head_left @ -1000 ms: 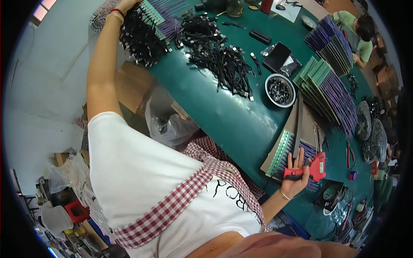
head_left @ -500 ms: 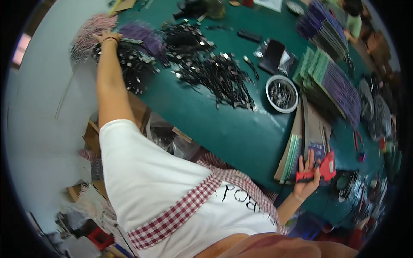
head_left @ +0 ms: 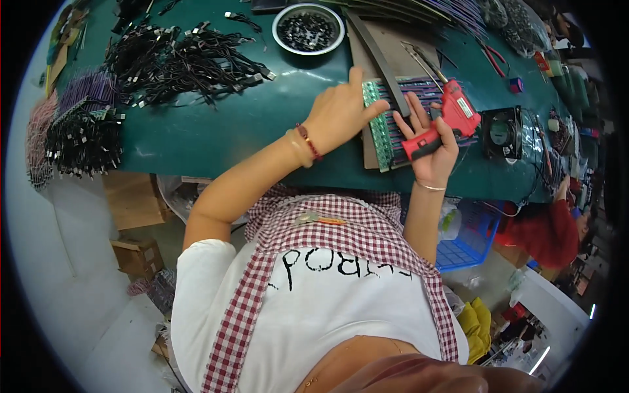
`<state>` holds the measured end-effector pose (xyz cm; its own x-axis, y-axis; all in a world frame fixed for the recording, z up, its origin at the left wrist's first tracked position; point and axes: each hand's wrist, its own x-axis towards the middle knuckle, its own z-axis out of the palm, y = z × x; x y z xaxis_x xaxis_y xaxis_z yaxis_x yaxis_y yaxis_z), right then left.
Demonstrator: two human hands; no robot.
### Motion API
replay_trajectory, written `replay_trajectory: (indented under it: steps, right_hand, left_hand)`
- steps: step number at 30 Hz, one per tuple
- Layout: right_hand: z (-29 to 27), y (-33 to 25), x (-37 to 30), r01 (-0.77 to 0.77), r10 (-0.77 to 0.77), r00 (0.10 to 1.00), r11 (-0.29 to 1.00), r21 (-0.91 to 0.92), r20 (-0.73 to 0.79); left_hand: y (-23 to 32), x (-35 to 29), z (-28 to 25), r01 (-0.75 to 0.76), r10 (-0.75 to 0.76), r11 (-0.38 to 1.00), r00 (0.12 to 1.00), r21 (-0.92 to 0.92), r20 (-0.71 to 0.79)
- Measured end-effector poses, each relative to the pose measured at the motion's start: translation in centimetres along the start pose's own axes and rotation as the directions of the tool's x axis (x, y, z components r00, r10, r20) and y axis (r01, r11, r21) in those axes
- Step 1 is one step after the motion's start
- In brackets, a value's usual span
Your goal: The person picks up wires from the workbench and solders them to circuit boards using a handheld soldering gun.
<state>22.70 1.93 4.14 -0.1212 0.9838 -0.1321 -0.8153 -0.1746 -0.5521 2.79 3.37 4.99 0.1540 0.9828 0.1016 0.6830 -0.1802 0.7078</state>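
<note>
My right hand (head_left: 434,160) holds a red and black glue gun (head_left: 458,111) by its handle, between the thumb and the palm. Several of its fingers stretch out past the handle, over the boards. My left hand (head_left: 337,118) is at the left edge of a row of green circuit boards (head_left: 378,141) with purple wires. Its thumb and index finger are spread apart; the other fingers are partly hidden, and nothing shows in its grasp. A long dark bar (head_left: 377,56) lies across the boards, which rest on a brown cardboard sheet (head_left: 405,40).
A round bowl (head_left: 308,29) of small dark parts stands behind my left hand. Black cables with metal plugs (head_left: 190,62) lie in a heap at the left, beside bundles of purple and pink wires (head_left: 85,92). Red-handled pliers (head_left: 495,59) and a black fan-like device (head_left: 503,134) lie rightward.
My left hand has come back from the wire bundles at the far left to the boards. My right hand keeps the glue gun. The head view has swung to the right.
</note>
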Motion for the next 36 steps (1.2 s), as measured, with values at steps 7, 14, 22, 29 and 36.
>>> replay_trajectory:
  steps: [7, 14, 22, 29, 36]
  right_hand:
    - [-0.6, -0.3, 0.1, 0.005, -0.005, 1.000, 1.000, 0.010, -0.012]
    - [-0.2, 0.4, -0.2, 0.019, -0.018, 0.999, 1.000, 0.007, -0.049]
    - [0.2, 0.9, -0.4, 0.019, -0.019, 0.997, 1.000, 0.002, -0.074]
    - [0.3, -0.3, -1.0, -0.007, 0.007, 1.000, 1.000, 0.020, -0.006]
    - [1.1, -2.0, -2.0, -0.006, 0.009, 0.999, 0.999, -0.047, 0.053]
  left_hand:
    - [-2.4, 0.5, 3.5, -0.038, 0.035, 0.990, 0.999, -0.137, -0.020]
    - [-1.5, 0.7, 2.2, 0.198, -0.149, 0.900, 0.977, -0.387, 0.152]
    - [-1.8, 0.6, 1.8, 0.242, -0.174, 0.829, 0.968, -0.505, 0.179]
    - [-4.0, 2.8, -1.0, -0.068, 0.073, 0.997, 0.984, 0.034, -0.164]
    - [-8.4, 10.4, -5.9, -0.221, 0.246, 0.727, 0.968, 0.650, 0.054]
